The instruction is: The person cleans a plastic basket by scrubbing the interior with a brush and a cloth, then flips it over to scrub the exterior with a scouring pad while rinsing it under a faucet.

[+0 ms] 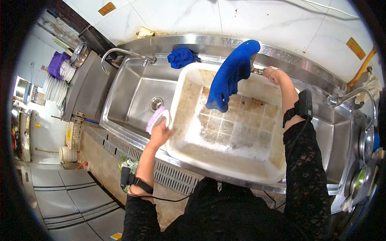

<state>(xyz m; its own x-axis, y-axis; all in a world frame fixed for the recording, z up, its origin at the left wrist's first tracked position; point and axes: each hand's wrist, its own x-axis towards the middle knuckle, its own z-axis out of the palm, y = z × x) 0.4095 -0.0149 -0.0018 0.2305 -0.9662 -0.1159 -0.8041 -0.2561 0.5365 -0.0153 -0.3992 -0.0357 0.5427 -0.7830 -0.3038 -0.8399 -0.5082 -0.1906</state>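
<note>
My left hand (160, 134) is closed around a scrub brush (155, 120) with pink bristles, at the near left side of a large white plastic basket (189, 160). The bristles face left, over the sink. The basket lies across the double sink, with dark grime and whitish suds on its grid bottom. My right hand (274, 75) has its fingers curled at the basket's far rim, close to the middle tap; what they grip is hidden. A blue cloth (233, 72) drapes over that tap and hangs above the basket.
The left basin (140, 92) has a curved faucet (124, 51) and a drain. A crumpled blue cloth (181, 57) lies on the back ledge. Another faucet (358, 94) arches over the right basin (327, 136). Stacked plates (56, 88) stand at far left.
</note>
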